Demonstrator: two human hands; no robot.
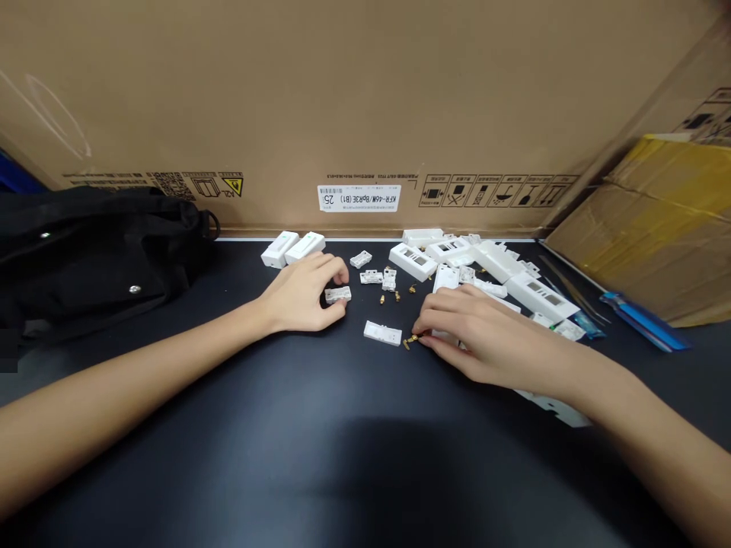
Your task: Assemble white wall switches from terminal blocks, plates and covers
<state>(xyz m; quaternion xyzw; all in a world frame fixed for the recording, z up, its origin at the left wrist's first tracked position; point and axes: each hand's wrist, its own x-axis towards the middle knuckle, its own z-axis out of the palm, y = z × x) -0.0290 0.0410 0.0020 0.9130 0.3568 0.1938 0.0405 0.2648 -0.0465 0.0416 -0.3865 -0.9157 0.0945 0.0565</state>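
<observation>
My left hand (311,293) rests on the dark table, its fingers curved around a small white plastic part (338,294) between thumb and fingers. My right hand (471,327) pinches a small brass piece (414,337) at its fingertips. Another brass bit (406,345) lies just beside it. A flat white plastic strip (382,333) lies between the hands. Behind it are small white parts (371,277) and several brass pieces (397,296). White housings with slots (412,261) are piled behind and beyond my right hand, which partly hides some of them.
Two closed white housings (279,249) stand behind my left hand. A black bag (97,259) lies at the left. Tweezers (571,289) and a blue tool (645,321) lie right. Cardboard boxes (354,99) border the table's back and right.
</observation>
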